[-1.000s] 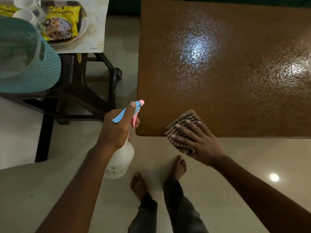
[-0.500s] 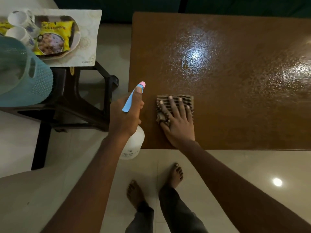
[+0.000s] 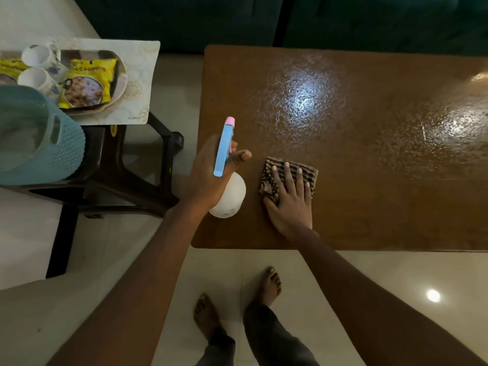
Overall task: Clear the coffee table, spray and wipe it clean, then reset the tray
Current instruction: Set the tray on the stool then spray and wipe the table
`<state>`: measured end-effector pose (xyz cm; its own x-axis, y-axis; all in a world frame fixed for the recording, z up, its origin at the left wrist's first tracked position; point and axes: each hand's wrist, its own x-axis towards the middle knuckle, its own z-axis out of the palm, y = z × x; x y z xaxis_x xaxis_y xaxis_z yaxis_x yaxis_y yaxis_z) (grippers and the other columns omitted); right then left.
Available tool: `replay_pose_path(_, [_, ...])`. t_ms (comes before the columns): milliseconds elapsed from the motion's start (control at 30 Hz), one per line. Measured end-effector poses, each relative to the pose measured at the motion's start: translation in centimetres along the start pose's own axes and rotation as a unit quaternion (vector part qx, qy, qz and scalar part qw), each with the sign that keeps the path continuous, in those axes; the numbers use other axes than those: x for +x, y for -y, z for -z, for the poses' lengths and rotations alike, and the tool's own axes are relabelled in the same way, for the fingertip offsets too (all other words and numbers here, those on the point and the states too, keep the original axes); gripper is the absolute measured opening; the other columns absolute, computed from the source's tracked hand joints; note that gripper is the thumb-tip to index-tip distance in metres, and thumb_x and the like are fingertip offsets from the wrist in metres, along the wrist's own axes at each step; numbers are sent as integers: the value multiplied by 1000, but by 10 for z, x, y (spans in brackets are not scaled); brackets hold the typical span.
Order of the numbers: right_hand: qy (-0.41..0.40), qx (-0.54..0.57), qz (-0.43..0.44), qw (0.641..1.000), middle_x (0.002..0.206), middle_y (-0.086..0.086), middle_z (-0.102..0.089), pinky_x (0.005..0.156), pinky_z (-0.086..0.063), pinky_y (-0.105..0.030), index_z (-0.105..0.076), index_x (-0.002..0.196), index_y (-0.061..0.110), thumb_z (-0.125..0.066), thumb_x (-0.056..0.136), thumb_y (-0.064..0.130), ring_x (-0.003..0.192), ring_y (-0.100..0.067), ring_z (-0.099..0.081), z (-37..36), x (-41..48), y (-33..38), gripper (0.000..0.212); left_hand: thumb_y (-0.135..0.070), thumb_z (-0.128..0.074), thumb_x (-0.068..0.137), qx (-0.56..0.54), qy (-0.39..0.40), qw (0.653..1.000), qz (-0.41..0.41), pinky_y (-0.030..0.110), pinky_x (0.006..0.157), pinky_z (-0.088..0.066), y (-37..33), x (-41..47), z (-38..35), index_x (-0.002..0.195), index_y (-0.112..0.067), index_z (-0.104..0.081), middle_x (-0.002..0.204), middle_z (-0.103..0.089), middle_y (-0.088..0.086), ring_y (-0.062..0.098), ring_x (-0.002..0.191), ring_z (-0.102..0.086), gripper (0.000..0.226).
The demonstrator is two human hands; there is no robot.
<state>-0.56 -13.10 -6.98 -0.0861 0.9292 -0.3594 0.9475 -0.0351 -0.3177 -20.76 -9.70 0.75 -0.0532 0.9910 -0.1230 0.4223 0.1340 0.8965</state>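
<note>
Head view is showing the left hand (image 3: pixel 208 175) curling its fingers around the neck of a white spray bottle (image 3: pixel 229 198) with a blue and pink trigger head, holding it over the near left corner of the brown coffee table (image 3: pixel 369 186), whose top is glistening with droplets. The right hand (image 3: pixel 290 204) is pressing flat, fingers straight and slightly spread, on a striped cloth (image 3: pixel 307 170) lying on the table just beside the bottle. Off to the left, a tray (image 3: pixel 142 75) is sitting on a dark stool (image 3: pixel 116 167), carrying two white cups (image 3: pixel 39 55) and a yellow snack packet (image 3: pixel 87 83), with a teal basket (image 3: pixel 66 151) beside it.
</note>
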Motion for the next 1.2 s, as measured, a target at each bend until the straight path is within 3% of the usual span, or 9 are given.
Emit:
replay_pose_path(67, [16, 1, 2, 1000, 164, 9, 17, 119, 14, -41, 3, 156, 41, -38, 98, 55, 150, -20, 22, 7, -2, 0, 72, -58, -59, 83, 11, 5, 1000, -16, 36, 94, -53, -1, -8, 0, 122, -16, -51, 117, -61, 4, 20, 106, -61, 58])
replay_pose_path(233, [44, -1, 13, 999, 164, 10, 16, 120, 9, -44, -2, 156, 43, -41, 100, 41, 150, -22, 21, 13, -8, 8, 69, -73, -58, 70, 13, 19, 1000, -13, 27, 89, -53, -10, -30, 2, 125, -21, -46, 121, -53, -10, 4, 97, -60, 77])
replay_pose_path(333, [53, -27, 50, 997, 164, 10, 19, 121, 11, -44, 1, 155, 45, -40, 100, 39, 150, -21, 22, 12, -14, 4, 69, -55, -62, 72, 17, 20, 1000, -1, 26, 93, -49, -9, -34, 4, 131, -16, -47, 127, -53, -8, 1, 101, -57, 73])
replay_pose_path(433, [52, -42, 65, 996, 164, 10, 18, 120, 12, -44, 4, 155, 44, -39, 100, 41, 149, -20, 22, 11, -17, 2, 70, -49, -62, 73, 13, 4, 1000, -24, 14, 92, -45, -10, -36, 5, 130, -11, -50, 129, -57, 0, 5, 107, -55, 69])
replay_pose_path(533, [59, -25, 46, 997, 164, 11, 17, 123, 6, -48, 3, 155, 45, -41, 98, 45, 150, -20, 22, 10, -17, 5, 72, -47, -63, 71, 26, 4, 999, -18, 0, 81, -41, -11, -36, 5, 130, -12, -49, 120, -51, -10, 0, 97, -53, 71])
replay_pose_path(667, [87, 22, 11, 996, 164, 13, 14, 122, 5, -45, -4, 156, 43, -46, 95, 41, 151, -18, 19, 19, -20, 14, 74, -48, -78, 69, 69, 21, 997, -11, 20, 91, -47, 4, -39, 10, 135, -21, -45, 129, -54, -4, 8, 110, -53, 78])
replay_pose_path(767, [99, 48, 3, 994, 165, 13, 7, 121, 4, -42, -8, 157, 40, -50, 92, 30, 151, -16, 14, 31, -29, 20, 77, -50, -83, 64, 91, 31, 995, 13, 25, 97, -45, 12, -46, 20, 140, -31, -41, 141, -49, -8, 7, 123, -49, 89])
replay_pose_path(933, [75, 59, -38, 995, 166, 9, -5, 121, -4, -41, -17, 157, 34, -49, 93, 21, 153, -16, 5, 47, -42, 25, 73, -29, -89, 63, 101, 32, 992, 67, 46, 107, -43, 1, -64, 33, 146, -33, -32, 150, -40, -5, 18, 135, -40, 101])
replay_pose_path(1200, [-9, 93, -25, 995, 161, 2, -28, 122, -17, -42, -36, 152, 24, -50, 93, 17, 150, -20, -17, 93, -63, 54, 61, 1, -70, 77, 159, 11, 985, 63, 33, 111, -32, -36, -92, 57, 148, -24, -29, 153, -34, -1, 18, 141, -31, 86])
